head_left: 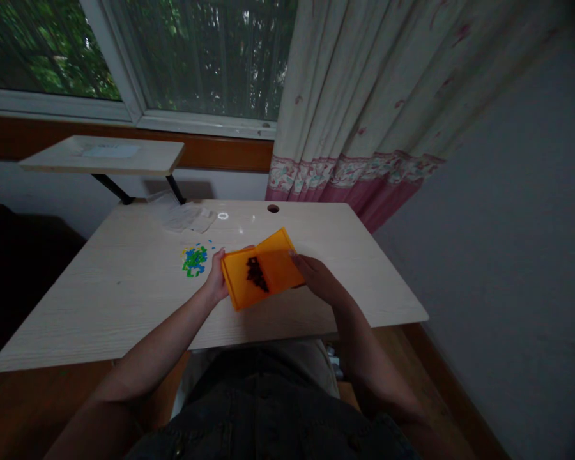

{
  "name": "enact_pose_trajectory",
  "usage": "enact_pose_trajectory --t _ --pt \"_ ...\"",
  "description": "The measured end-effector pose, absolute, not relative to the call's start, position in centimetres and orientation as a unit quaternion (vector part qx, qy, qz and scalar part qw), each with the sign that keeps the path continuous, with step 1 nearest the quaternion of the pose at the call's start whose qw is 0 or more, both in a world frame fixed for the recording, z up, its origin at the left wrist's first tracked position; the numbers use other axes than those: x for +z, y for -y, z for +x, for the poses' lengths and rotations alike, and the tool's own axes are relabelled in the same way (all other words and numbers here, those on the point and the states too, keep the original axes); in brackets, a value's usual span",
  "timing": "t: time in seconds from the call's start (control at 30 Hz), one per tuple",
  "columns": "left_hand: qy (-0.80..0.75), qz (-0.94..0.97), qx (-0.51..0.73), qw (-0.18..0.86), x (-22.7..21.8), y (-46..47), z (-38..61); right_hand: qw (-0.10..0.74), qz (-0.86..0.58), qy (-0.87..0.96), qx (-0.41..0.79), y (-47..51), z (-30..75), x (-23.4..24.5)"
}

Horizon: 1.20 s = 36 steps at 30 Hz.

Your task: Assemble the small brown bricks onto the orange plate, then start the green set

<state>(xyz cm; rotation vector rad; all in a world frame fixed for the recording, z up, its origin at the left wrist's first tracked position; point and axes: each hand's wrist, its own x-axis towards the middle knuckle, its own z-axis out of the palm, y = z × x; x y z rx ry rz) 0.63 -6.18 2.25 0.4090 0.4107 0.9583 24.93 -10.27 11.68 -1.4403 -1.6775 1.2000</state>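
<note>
An orange plastic case [239, 291], opened out along its middle, is held above the table between my two hands. Dark small pieces [256, 273] lie heaped in its left half, close to the fold. My left hand [216, 276] grips the left edge, its fingers partly hidden behind the case. Around the right edge my right hand [316, 278] is closed, thumb on the near face and the other fingers underneath. A loose pile of small green, blue and yellow pieces [194, 260] sits on the table to the left of my left hand.
The pale wooden table [138, 287] has a round hole [273, 209] near its back edge. Crumpled clear plastic bags [186, 217] lie at the back left, beside a raised shelf [105, 156] on black legs. A curtain [345, 115] hangs behind, and a wall stands to the right.
</note>
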Motion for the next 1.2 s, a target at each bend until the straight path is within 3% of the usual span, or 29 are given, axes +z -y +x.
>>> enact_pose_trajectory --t 0.17,0.43,0.73,0.97,1.2 --pt "-0.208 0.156 0.483 0.836 4.5 6.5 0.0 0.386 -0.577 0.62 0.366 9.3 25.0 9.7" --pt "-0.183 0.171 0.53 0.81 6.8 7.4 -3.2 0.387 -0.519 0.576 0.499 10.1 23.8 6.8" --pt "-0.323 0.259 0.691 0.592 8.1 7.9 -9.9 0.371 -0.506 0.579 0.521 14.3 24.8 3.0" --pt "-0.417 0.356 0.695 0.465 7.3 6.3 -14.2 0.39 -0.536 0.622 0.417 15.8 25.2 0.8" --pt "-0.45 0.396 0.685 0.414 6.1 4.5 -15.2 0.388 -0.537 0.625 0.412 15.8 25.1 0.7"
